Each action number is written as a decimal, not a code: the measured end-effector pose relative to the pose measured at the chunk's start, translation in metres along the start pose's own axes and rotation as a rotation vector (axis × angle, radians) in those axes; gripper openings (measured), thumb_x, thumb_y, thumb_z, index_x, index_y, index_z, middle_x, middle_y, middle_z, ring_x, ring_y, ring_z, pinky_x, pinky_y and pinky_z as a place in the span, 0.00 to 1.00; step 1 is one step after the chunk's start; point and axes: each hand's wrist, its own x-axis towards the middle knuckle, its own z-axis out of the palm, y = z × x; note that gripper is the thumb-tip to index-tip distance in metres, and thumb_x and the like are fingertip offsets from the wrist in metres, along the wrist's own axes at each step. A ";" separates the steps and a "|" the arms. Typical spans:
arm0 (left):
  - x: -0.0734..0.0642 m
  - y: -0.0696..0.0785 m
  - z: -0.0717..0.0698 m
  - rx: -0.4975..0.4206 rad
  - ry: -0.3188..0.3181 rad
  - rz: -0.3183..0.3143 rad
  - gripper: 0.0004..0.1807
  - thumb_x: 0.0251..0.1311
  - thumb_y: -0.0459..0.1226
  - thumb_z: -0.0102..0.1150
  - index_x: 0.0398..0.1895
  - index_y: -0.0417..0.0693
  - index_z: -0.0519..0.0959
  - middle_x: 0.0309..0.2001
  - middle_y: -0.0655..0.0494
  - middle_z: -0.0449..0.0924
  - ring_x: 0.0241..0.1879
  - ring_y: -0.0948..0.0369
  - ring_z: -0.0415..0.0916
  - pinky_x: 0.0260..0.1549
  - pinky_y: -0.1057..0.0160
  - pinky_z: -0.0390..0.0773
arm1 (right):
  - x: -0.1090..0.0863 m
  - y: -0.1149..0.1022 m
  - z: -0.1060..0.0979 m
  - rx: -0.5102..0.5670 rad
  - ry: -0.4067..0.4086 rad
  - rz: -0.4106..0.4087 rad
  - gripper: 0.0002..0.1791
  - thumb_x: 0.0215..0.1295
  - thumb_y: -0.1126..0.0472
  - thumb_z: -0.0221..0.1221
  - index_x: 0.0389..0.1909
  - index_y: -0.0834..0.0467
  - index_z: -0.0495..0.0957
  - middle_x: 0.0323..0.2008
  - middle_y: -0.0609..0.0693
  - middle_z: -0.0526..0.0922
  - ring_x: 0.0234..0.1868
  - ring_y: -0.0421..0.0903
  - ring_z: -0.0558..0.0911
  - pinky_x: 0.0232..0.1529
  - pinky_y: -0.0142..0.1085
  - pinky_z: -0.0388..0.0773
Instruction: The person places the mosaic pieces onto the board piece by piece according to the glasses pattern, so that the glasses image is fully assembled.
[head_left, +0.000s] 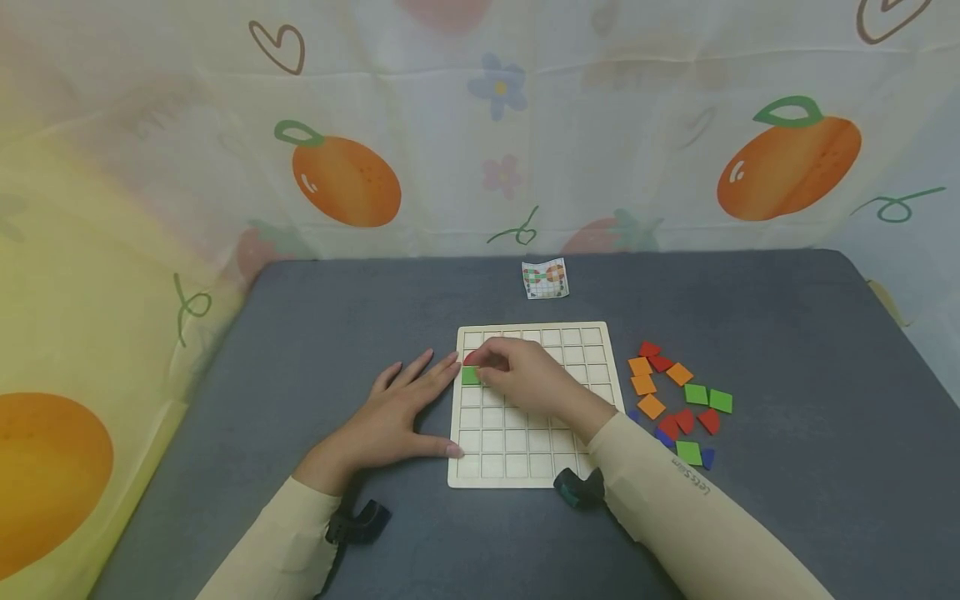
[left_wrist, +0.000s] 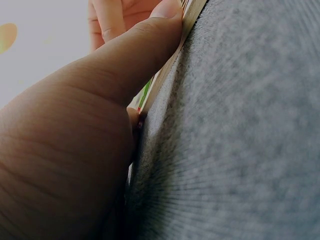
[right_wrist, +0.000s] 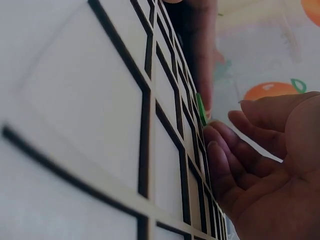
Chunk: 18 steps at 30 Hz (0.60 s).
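A pale wooden grid board lies flat on the table. My left hand is spread along its left side, with straight fingers touching the upper left edge and the thumb at the lower left edge. In the board's left column sits a green square tile; just above it shows part of a red tile. My right hand reaches across the board with bent fingers, fingertips right beside the green tile. In the right wrist view those fingertips meet the board at the green tile's end; I cannot tell whether they pinch a piece.
Right of the board lie loose tiles: orange squares, green squares, red pieces and blue triangles. Some are partly behind the right sleeve. A small printed pattern card lies beyond the board, near the table's back edge.
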 end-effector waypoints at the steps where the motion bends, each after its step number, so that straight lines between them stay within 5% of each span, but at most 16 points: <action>1: 0.000 0.000 0.000 -0.001 -0.001 -0.001 0.66 0.56 0.74 0.70 0.91 0.60 0.50 0.88 0.69 0.44 0.86 0.55 0.34 0.77 0.33 0.34 | 0.000 0.000 0.000 0.002 -0.004 0.001 0.10 0.82 0.59 0.62 0.57 0.52 0.87 0.50 0.41 0.87 0.51 0.42 0.83 0.59 0.47 0.79; 18: 0.000 0.002 -0.001 -0.001 -0.002 -0.009 0.65 0.56 0.73 0.72 0.91 0.59 0.52 0.88 0.68 0.45 0.87 0.53 0.35 0.76 0.32 0.34 | -0.010 0.003 -0.012 0.097 0.032 -0.030 0.18 0.84 0.48 0.60 0.61 0.54 0.86 0.53 0.42 0.87 0.54 0.44 0.84 0.59 0.50 0.78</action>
